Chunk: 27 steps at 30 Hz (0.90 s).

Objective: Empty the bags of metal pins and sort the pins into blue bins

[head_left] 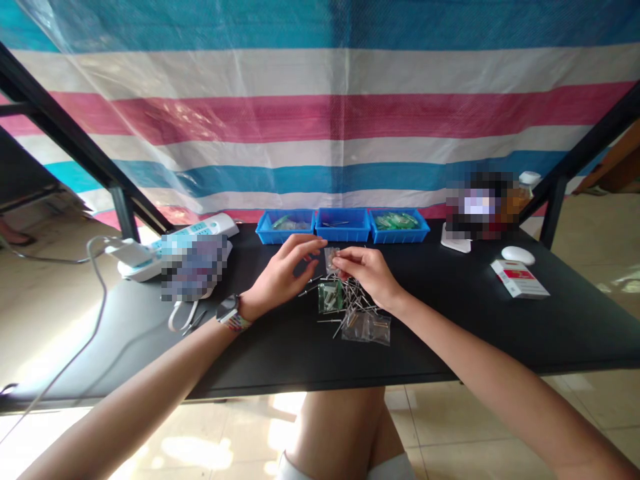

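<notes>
Both hands over black desk (500,333), right hand (367,272) and left hand (280,277) fingers pinching a small clear bag (331,259) above scattered metal pins (350,300), blue bins (343,225) behind.

Small clear plastic bag (331,259), held upright above the black table, metal pins (350,300) scattered beneath

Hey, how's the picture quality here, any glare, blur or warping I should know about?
Head view: sunlight washes out the floor at lower left; the plastic sheet over the striped tarp shows glare; two patches are pixelated; straight frame bars bow toward the edges; the small bag between left hand and right hand looks soft.
</notes>
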Each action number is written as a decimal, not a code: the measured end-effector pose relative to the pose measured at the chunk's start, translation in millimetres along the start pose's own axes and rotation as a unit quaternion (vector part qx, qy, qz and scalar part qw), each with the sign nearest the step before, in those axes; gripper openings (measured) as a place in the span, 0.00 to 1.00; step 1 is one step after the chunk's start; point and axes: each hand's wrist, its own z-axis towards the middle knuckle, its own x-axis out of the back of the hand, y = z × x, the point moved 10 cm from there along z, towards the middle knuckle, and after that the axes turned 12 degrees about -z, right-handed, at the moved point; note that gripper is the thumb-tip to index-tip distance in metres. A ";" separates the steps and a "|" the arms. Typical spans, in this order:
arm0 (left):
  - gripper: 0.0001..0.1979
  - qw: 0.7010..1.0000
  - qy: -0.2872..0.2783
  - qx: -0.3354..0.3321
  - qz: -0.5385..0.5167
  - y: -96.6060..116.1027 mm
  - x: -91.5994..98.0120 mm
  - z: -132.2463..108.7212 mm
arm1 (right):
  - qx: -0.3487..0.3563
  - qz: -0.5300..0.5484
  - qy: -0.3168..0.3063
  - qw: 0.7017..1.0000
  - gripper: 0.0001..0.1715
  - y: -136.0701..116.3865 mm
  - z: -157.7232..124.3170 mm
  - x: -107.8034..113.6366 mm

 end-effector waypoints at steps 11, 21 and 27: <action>0.10 0.988 0.125 0.091 0.007 -27.8 30.6 0.9 | 0.078 -0.160 -0.028 0.984 0.14 -27.0 -6.5 6.0; 0.20 0.866 0.333 0.293 -0.231 -122.8 86.3 -24.4 | 0.299 -0.516 -0.161 0.787 0.21 -49.2 -43.7 -39.1; 0.25 0.883 0.260 0.283 -0.270 -112.6 69.5 -18.0 | 0.337 -0.530 -0.146 0.764 0.04 -49.3 -46.6 -46.4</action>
